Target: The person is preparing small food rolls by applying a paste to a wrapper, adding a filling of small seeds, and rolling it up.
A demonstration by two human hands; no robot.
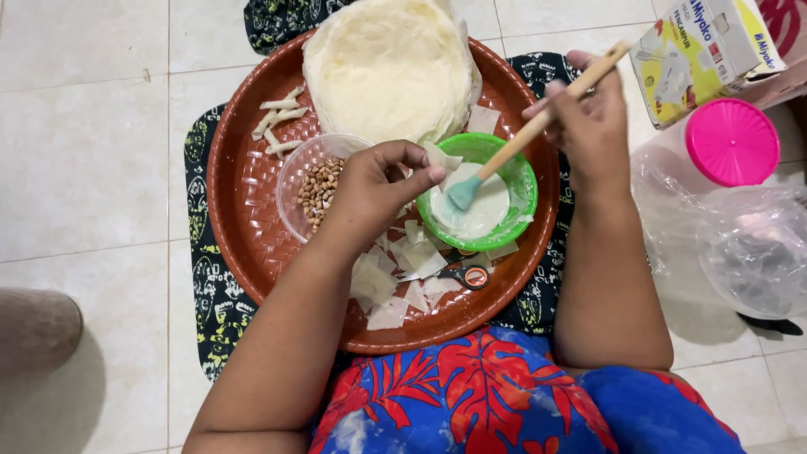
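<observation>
Paste goes on thin: our right hand (588, 126) grips the brush (538, 126), tip in the green bowl (521, 181) on the tray (244, 202); our left hand (378, 181) pinches a wrapper piece (443, 156) beside it. We should wipe off excess first.

both bare forearms are reaching forward from the bottom of the view. the left hand (376, 187) is curling in, thumb and fingertips pinching together. the right hand (587, 126) is sitting further out, fingers wrapping closed in a writing-style grip, wrist bending slightly inward.
</observation>
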